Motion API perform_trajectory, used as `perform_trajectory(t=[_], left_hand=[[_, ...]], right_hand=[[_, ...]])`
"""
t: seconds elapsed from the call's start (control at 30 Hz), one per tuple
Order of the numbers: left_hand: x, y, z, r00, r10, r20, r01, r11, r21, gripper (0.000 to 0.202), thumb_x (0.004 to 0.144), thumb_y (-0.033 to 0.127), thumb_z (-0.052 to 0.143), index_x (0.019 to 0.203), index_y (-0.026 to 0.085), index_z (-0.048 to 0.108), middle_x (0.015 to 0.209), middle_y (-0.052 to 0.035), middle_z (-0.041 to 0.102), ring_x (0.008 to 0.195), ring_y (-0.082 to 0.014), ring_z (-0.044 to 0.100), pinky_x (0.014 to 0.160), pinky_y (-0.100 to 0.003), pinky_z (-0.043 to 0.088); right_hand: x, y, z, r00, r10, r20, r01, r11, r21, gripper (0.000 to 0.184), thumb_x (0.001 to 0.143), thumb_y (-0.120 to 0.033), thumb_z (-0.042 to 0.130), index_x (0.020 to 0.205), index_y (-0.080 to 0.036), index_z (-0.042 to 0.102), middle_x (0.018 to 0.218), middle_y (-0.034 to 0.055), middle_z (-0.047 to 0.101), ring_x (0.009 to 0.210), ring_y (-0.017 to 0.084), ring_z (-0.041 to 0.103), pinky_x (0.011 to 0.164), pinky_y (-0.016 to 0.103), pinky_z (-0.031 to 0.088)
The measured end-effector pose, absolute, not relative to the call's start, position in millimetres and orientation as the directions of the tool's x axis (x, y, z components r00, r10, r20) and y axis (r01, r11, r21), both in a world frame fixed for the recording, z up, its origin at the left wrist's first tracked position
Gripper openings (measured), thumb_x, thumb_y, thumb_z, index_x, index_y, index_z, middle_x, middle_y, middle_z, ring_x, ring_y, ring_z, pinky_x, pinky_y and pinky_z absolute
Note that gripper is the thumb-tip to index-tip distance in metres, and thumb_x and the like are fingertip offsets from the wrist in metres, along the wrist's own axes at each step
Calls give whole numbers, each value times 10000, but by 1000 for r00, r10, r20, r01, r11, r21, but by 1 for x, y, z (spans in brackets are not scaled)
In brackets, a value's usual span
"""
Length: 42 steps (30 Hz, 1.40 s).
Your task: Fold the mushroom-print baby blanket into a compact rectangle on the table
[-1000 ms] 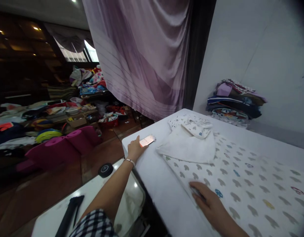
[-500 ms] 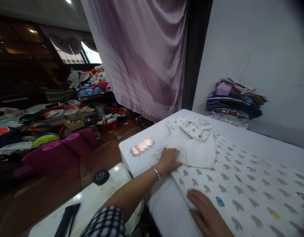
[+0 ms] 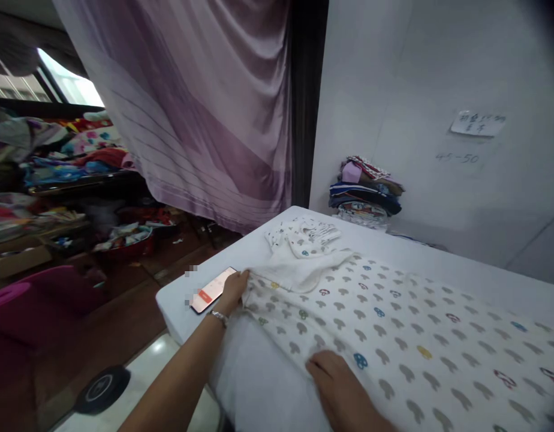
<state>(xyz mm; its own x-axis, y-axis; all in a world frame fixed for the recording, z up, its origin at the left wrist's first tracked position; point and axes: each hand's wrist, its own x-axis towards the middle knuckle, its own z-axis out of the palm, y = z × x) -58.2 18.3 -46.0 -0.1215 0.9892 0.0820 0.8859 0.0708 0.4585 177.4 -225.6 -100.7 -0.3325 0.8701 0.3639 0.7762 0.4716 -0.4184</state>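
1. Cloth [image 3: 385, 324]: white w/ grey mushroom-like prints, a few coloured; spread on white table [image 3: 250, 252], far end rumpled.
2. L hand [image 3: 233, 292]: fingers pinched tight on cloth's L edge (phone [image 3: 214, 291] right by it).
3. R hand [image 3: 335, 384]: fingers curled, touching near edge; can't tell if gripping.

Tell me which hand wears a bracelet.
The left hand, beside the phone, wears the silver bracelet; the right hand, at the patterned cloth, shows none.

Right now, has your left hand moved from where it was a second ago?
Yes: judged against the left corner of the table, the left hand has moved right, from the phone to the cloth.
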Motion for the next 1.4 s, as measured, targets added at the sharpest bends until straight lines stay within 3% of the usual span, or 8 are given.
perform_trajectory(t=[0.23, 0.5, 0.7, 0.9, 1.03, 1.17, 1.3, 1.4], left_hand=[[-32, -29, -55, 276, 953, 126, 878, -304, 371, 273, 843, 352, 447, 1068, 230, 542, 1041, -50, 617, 926, -189, 570, 741, -271, 412], [-21, -55, -67, 508, 845, 169, 843, -528, 103, 209, 895, 261, 388, 1048, 233, 528, 997, -45, 580, 922, -183, 525, 699, -279, 412], [-23, -56, -68, 556, 782, 280, 776, -610, 163, 333, 900, 465, 358, 890, 210, 572, 863, -34, 595, 822, -167, 523, 683, -277, 383], [-23, -56, -68, 616, 735, 284, 718, -672, 180, 419, 926, 446, 286, 744, 199, 573, 744, -19, 585, 720, -137, 517, 636, -262, 354], [-24, -54, -69, 598, 752, 276, 707, -658, 259, 410, 930, 417, 289, 768, 200, 597, 751, -20, 603, 736, -135, 531, 659, -258, 366], [-27, -52, -70, 491, 830, 263, 714, -557, 425, 384, 923, 380, 302, 779, 208, 613, 761, -9, 619, 740, -127, 547, 676, -246, 389], [-36, -38, -71, 186, 945, 270, 690, -321, 649, 303, 898, 363, 356, 1025, 219, 591, 941, -12, 645, 788, -124, 580, 721, -246, 435], [-43, -18, -69, 138, 957, 254, 751, -268, 603, 370, 840, 343, 458, 1177, 205, 522, 1154, -57, 589, 961, -171, 571, 827, -293, 437]], right_hand=[[167, -233, -77, -435, 861, 264, 572, 490, -658, 288, 833, -139, 364, 1011, -222, 575, 957, 56, 603, 883, 150, 574, 781, 243, 481], [206, -170, -29, -285, 945, 159, 662, 314, -680, 291, 881, -371, 400, 1002, -265, 642, 998, 35, 657, 829, 187, 607, 717, 306, 503], [245, -44, -12, 70, 980, 186, 839, 43, -543, 329, 830, -346, 455, 1050, -179, 634, 1005, 71, 657, 843, 201, 611, 792, 330, 463], [207, 18, -23, 118, 990, 81, 945, -87, -314, 720, 767, -560, 518, 1346, -157, 369, 1320, 158, 446, 1115, 283, 504, 858, 361, 419], [196, 39, -29, 70, 994, 88, 972, -48, -231, 518, 810, -326, 517, 1295, -163, 436, 1203, 171, 542, 1020, 280, 567, 826, 381, 428], [225, 57, -17, 69, 992, 109, 958, -35, -285, 336, 822, -151, 407, 1083, -165, 617, 1061, 131, 638, 1003, 244, 576, 832, 336, 434], [277, 50, 4, 143, 959, 246, 811, 30, -585, 387, 779, -134, 391, 1084, -171, 626, 1001, 63, 662, 844, 176, 615, 737, 269, 483], [316, 22, 14, 182, 951, 250, 700, 53, -712, 375, 749, -152, 408, 1046, -164, 636, 877, 42, 675, 707, 151, 613, 645, 245, 496]])
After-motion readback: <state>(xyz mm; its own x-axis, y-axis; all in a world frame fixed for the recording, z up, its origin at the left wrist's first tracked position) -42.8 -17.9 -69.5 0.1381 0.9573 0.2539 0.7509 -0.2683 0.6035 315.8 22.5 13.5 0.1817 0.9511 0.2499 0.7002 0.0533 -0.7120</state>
